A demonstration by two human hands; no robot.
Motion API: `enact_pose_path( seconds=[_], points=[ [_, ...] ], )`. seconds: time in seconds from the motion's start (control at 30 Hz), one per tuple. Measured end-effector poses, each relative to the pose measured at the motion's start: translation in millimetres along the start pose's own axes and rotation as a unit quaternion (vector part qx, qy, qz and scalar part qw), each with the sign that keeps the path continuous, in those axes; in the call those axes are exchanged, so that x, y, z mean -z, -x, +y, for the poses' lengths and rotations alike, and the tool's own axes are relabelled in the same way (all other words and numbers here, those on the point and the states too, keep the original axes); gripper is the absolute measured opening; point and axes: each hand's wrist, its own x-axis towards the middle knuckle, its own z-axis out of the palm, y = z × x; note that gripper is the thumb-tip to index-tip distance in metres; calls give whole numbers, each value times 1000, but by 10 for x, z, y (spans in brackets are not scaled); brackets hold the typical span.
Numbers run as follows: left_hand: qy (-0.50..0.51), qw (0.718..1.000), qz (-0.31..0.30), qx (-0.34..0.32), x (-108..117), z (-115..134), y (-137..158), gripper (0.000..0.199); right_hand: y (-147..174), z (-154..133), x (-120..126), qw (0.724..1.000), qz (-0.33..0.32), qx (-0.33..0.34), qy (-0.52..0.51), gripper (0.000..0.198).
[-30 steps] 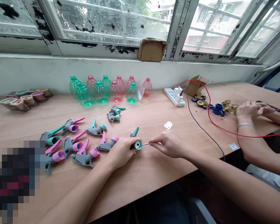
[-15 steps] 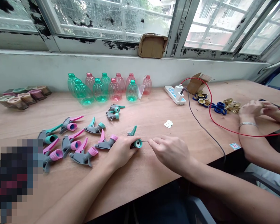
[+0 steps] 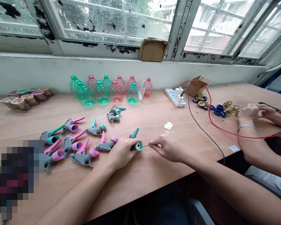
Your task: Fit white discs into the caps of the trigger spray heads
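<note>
My left hand [image 3: 122, 152] is closed around a grey and teal trigger spray head [image 3: 138, 146], its round collar turned toward me. A white disc with a dark centre shows inside that collar, and the teal lever sticks up behind my fingers. Between the fingertips of my right hand [image 3: 170, 146] is a thin metal tool [image 3: 146, 145]; its tip meets the collar's right edge, and its exact kind is too small to tell. Beside my left hand lies a grey and pink spray head [image 3: 106, 143]. Several small white discs [image 3: 168, 126] lie beyond my right hand.
More spray heads [image 3: 84, 156] lie on the left. Clear green and pink bottles [image 3: 103, 93] stand along the wall. A power strip [image 3: 175, 97] has cables running right. Another person's hands [image 3: 250, 112] are near gold and blue parts [image 3: 220, 109]. Small containers [image 3: 25, 98] sit far left.
My right hand has shifted slightly, and more of the metal tool shows at the collar. My left hand keeps its hold on the spray head. The camera view has tilted a little.
</note>
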Motion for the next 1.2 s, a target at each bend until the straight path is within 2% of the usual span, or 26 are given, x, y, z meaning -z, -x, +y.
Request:
enact_pose_path(
  seconds=[0.2,0.37,0.63,0.77,0.87,0.93,1.07,1.2],
  points=[
    [2,1000,4,-1,0,-16,1,21,114,-58,-154,998,55,-32,-9,30],
    [12,1000,5,6,-4,-23,8,24,180,-26,-300,994,89,-21,-54,31],
    [19,1000,3,7,18,-20,1,24,191,14,-407,988,110,-31,-108,35],
    [2,1000,7,10,-18,-20,-2,21,216,-69,-290,995,95,-38,-4,29],
    [-11,1000,22,13,-47,-19,-2,24,204,-182,-119,993,63,-41,95,24],
    [-18,1000,21,10,-48,-15,-1,26,166,-223,-21,992,36,-35,116,24],
    [-28,1000,-1,-1,-8,-6,11,21,76,-133,26,998,20,-27,53,31],
    [-13,1000,-6,-4,18,-13,28,26,65,43,-107,997,28,-13,-65,31]
  ],
)
